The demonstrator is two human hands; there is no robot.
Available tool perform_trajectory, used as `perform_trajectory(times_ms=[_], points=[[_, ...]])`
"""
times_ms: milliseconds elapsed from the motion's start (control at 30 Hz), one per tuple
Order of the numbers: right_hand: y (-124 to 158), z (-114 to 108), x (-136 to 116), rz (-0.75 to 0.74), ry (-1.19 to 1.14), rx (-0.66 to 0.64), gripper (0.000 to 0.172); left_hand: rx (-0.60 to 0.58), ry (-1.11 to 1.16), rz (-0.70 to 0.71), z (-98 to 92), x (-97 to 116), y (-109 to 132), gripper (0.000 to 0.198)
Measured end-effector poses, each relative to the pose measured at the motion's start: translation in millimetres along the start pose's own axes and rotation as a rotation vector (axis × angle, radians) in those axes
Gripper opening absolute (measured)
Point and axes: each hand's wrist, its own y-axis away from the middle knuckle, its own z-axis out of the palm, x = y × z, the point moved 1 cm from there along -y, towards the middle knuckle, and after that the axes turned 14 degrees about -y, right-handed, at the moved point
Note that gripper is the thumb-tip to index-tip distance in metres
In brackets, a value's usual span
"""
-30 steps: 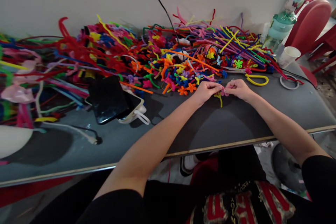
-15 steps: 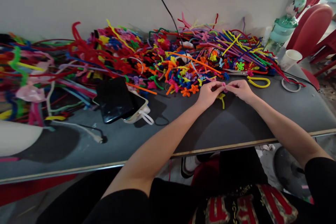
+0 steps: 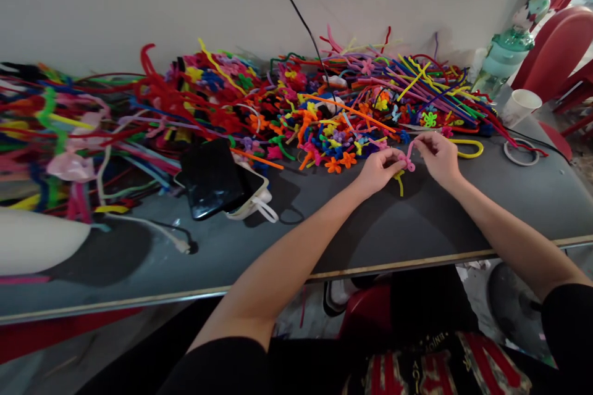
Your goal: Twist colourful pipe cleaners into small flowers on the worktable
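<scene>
A pink pipe cleaner (image 3: pixel 409 163), looped into small petals at its lower end, is held between my hands above the dark table. My left hand (image 3: pixel 380 171) pinches the looped part. My right hand (image 3: pixel 438 157) grips the free end, which rises in a short straight length. Just below them a yellow-green pipe cleaner piece (image 3: pixel 401 183) shows against the tabletop. Behind my hands lies a heap of finished pipe cleaner flowers (image 3: pixel 340 162) in orange, blue, pink and other colours.
Loose pipe cleaners (image 3: pixel 430 86) pile along the wall. Left of my arms rest a black phone (image 3: pixel 208 179) and a white cable (image 3: pixel 157 231). A yellow loop (image 3: pixel 470 151), a grey ring (image 3: pixel 521 154), a paper cup (image 3: pixel 522 106) and a green bottle (image 3: pixel 504 58) stand or lie at the right.
My hands have moved apart, the right one drawing the pink pipe cleaner's free end up and away from the loops. The whole view has shifted slightly.
</scene>
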Motion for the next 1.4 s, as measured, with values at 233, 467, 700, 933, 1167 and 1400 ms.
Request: perform_trajectory(times_ms=[233, 467, 700, 933, 1167, 1400], points=[[3, 19, 8, 0.181, -0.287, -0.149, 0.043, 0.040, -0.139, 0.071, -1.3, 6, -1, 0.030], [0, 6, 5, -0.079, -0.168, -0.285, 0.025, 0.139, -0.075, 0.027, -5.2, -2, -1, 0.032], [3, 2, 0, -0.277, 0.073, -0.317, 0.025, 0.193, -0.002, -0.018, -4.9, -5, -2, 0.034], [10, 3, -12, -0.295, 0.214, -0.347, 0.025, 0.262, -0.022, -0.044, -4.4, -6, -1, 0.036], [5, 10, -8, -0.068, 0.059, -0.213, 0.036, 0.318, -0.105, -0.021, -0.7, 1, 2, 0.023], [4, 4, -8, -0.119, 0.128, -0.212, 0.034, 0.428, -0.051, -0.081, 4.1, 4, 5, 0.022]])
